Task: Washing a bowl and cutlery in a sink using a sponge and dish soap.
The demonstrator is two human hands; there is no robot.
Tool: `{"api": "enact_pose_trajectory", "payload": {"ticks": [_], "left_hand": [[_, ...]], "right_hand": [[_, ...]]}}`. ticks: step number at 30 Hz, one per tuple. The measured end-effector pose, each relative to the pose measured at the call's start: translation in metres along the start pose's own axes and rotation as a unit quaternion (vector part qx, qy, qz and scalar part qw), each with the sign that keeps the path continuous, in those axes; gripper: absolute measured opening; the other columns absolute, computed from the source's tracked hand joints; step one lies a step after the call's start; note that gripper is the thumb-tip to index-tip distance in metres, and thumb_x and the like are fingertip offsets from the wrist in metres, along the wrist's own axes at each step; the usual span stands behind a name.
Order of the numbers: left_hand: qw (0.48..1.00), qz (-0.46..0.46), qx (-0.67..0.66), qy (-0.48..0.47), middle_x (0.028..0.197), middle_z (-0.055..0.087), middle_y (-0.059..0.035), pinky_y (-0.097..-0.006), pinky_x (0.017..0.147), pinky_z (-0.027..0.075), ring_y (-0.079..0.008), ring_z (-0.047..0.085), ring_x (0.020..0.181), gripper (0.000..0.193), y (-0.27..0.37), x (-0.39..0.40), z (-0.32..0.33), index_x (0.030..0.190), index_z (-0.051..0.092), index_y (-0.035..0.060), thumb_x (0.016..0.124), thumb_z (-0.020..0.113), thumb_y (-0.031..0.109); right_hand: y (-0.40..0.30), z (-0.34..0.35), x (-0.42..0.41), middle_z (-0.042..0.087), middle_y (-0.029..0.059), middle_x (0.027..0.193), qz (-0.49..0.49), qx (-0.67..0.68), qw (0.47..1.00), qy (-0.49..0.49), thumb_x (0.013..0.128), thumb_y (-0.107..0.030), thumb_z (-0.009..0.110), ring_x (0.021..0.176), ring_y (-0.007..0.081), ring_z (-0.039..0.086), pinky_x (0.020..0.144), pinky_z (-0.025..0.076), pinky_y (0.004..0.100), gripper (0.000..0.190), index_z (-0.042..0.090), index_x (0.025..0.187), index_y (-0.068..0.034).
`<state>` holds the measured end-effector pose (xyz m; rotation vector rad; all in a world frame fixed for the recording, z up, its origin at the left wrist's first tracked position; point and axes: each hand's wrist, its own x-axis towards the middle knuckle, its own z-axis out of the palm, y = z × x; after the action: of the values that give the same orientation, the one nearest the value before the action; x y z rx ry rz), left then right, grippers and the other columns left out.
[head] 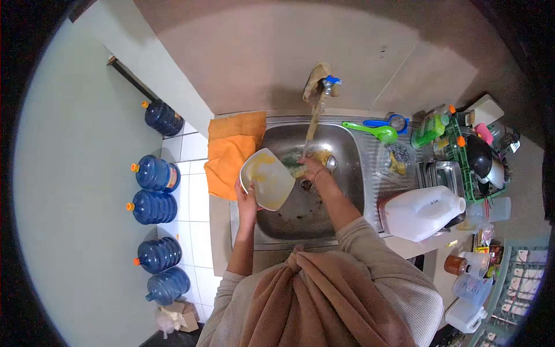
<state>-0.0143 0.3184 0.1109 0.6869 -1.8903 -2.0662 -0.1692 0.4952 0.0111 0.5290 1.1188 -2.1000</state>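
My left hand (pixel 247 197) grips the near left rim of a white squarish bowl (pixel 273 184), tilted over the left side of the steel sink (pixel 347 208). Yellow residue smears the bowl's inside. Under the tap's spout (pixel 311 128) is my right hand (pixel 313 168), low in the basin with its fingers partly hidden. A blurred green and whitish thing (pixel 291 159) lies at those fingertips; whether I hold it is unclear. Just right of the hand rests a metal spoon or ladle (pixel 331 162). The drain (pixel 306 185) shows below, with dark scraps on the basin floor.
Orange cloths (pixel 230 160) drape the counter left of the sink. On the right drainboard lie a green ladle (pixel 381 133), a blue-handled strainer (pixel 396 124), a scourer (pixel 399 154) and a white jug (pixel 422 212). A green dish rack (pixel 466 160) stands beyond. Large water bottles (pixel 155 207) line the left wall.
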Motion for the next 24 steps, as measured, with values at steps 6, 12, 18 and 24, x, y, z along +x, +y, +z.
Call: {"api": "enact_pose_trajectory", "payload": {"ticks": [6, 12, 18, 24], "left_hand": [[0.994, -0.1, -0.026, 0.014, 0.105, 0.043, -0.0111, -0.0272, 0.077, 0.038, -0.0159, 0.045, 0.092, 0.037, 0.019, -0.016, -0.003, 0.117, 0.028, 0.0053, 0.083, 0.041, 0.012], [0.999, -0.029, 0.018, -0.021, 0.105, 0.043, -0.0108, -0.0278, 0.078, 0.037, -0.0156, 0.044, 0.093, 0.036, -0.01, -0.009, 0.004, 0.115, 0.027, 0.0043, 0.083, 0.041, 0.012], [0.996, -0.078, 0.007, -0.048, 0.106, 0.043, -0.0117, -0.0265, 0.078, 0.037, -0.0158, 0.045, 0.092, 0.036, -0.007, -0.011, 0.012, 0.114, 0.028, 0.0039, 0.082, 0.041, 0.011], [0.949, -0.169, 0.19, -0.183, 0.103, 0.045, -0.0139, -0.0333, 0.054, 0.046, -0.0202, 0.051, 0.083, 0.038, -0.008, 0.024, 0.07, 0.114, 0.031, 0.0095, 0.082, 0.042, 0.027]], "right_hand": [[-0.018, 0.024, -0.025, 0.047, 0.0112, 0.096, 0.06, -0.092, 0.993, -0.05, 0.064, -0.004, 0.056, 0.089, 0.0232, 0.048, 0.072, 0.043, 0.0384, 0.036, 0.045, 0.098, -0.003], [0.001, 0.014, -0.006, 0.05, 0.0113, 0.1, -0.119, -0.453, 0.881, 0.07, 0.064, -0.004, 0.051, 0.097, 0.0248, 0.045, 0.08, 0.035, 0.0307, 0.044, 0.044, 0.108, -0.006], [-0.009, 0.016, 0.005, 0.051, 0.0193, 0.098, -0.115, -0.671, 0.725, 0.106, 0.068, -0.004, 0.042, 0.091, 0.0311, 0.049, 0.075, 0.04, 0.036, 0.046, 0.04, 0.113, -0.014], [-0.023, -0.023, -0.059, 0.055, 0.0191, 0.088, -0.182, -0.626, 0.718, 0.243, 0.073, -0.015, 0.048, 0.08, 0.0307, 0.053, 0.072, 0.04, 0.0394, 0.044, 0.037, 0.115, -0.015]]}}
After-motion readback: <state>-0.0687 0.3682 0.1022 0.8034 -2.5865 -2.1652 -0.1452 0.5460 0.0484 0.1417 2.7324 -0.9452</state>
